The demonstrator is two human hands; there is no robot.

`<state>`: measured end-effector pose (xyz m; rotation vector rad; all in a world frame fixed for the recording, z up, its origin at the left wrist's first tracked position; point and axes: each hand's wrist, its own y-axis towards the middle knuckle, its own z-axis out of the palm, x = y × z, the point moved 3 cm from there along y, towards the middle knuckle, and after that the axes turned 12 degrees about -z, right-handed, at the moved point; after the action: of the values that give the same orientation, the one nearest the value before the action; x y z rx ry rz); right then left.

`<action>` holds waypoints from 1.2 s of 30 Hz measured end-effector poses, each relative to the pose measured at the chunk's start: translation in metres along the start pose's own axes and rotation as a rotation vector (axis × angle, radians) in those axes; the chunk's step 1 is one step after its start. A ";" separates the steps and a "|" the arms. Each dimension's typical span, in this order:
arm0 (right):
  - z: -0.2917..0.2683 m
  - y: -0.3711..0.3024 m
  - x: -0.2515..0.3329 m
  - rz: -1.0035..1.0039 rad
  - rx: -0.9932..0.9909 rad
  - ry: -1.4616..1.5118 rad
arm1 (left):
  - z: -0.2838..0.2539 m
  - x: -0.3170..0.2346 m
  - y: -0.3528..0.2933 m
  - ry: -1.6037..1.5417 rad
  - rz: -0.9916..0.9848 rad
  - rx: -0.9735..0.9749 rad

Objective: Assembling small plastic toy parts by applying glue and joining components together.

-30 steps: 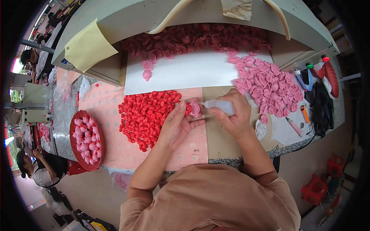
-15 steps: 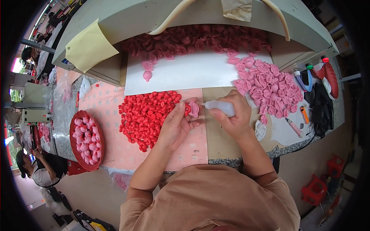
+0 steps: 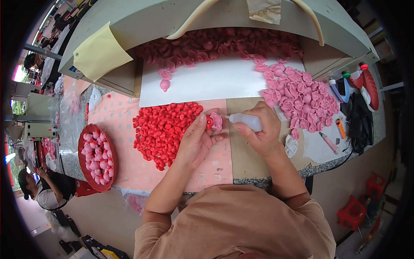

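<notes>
Evidently this is close nozzle work. The left hand (image 3: 197, 141) pinches a red rounded piece (image 3: 209, 122) between thumb and fingers, remaining fingers loosely spread; a pink ruffled cup (image 3: 216, 122) sits against that piece, facing right. The right hand (image 3: 266, 129) is wrapped around a translucent squeeze bottle (image 3: 246, 121), its thin nozzle pointing left at the cup; whether the tip touches, I cannot tell. All this is above the worktop (image 3: 254, 181), inward from its near edge, with a heap of red pieces (image 3: 158, 134) toward the left edge and a mound of pink petal cups (image 3: 305, 101) toward the right. To do it well, I'd brace both wrists, aim inside the rim, squeeze lightly and spare the ruffles.
</notes>
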<state>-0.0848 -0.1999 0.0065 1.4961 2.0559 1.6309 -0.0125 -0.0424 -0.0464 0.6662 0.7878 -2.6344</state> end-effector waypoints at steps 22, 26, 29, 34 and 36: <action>-0.002 -0.002 -0.001 -0.013 -0.022 -0.044 | 0.006 -0.003 -0.002 -0.049 0.075 0.034; -0.002 -0.003 -0.002 -0.015 -0.024 -0.049 | 0.006 -0.003 -0.001 -0.054 0.102 0.053; -0.002 -0.003 -0.001 -0.013 -0.031 -0.048 | 0.006 -0.004 -0.001 -0.060 0.109 0.057; -0.001 -0.004 -0.002 -0.001 -0.012 -0.057 | 0.006 -0.004 -0.001 -0.069 0.109 0.053; -0.001 -0.005 -0.003 -0.006 -0.014 -0.056 | 0.007 -0.005 -0.001 -0.081 0.112 0.055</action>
<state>-0.0871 -0.2024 0.0019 1.5125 2.0141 1.5793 -0.0111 -0.0447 -0.0382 0.5960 0.6380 -2.5714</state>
